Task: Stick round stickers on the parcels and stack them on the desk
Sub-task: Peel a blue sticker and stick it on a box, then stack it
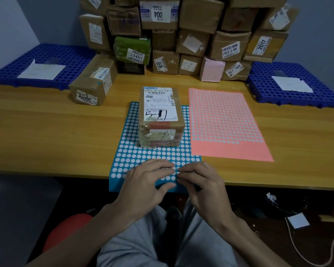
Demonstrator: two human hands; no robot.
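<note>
A brown taped parcel (160, 116) with a white shipping label stands on the far part of a blue sheet of white round stickers (131, 157) at the desk's front edge. My left hand (145, 185) lies flat on the sheet's near part, fingers straight, pressing it down. My right hand (199, 184) is just to its right, fingertips curled and pinching at a sticker on the sheet near the left fingertips. A pink sheet of round stickers (226, 124) lies to the right of the parcel.
A wall of stacked cardboard parcels (181, 35) fills the back of the wooden desk (46, 132). One loose parcel (93, 81) sits at the left. Blue perforated trays (44, 64) (295, 83) with white papers flank both ends. Cables and paper lie on the floor at right.
</note>
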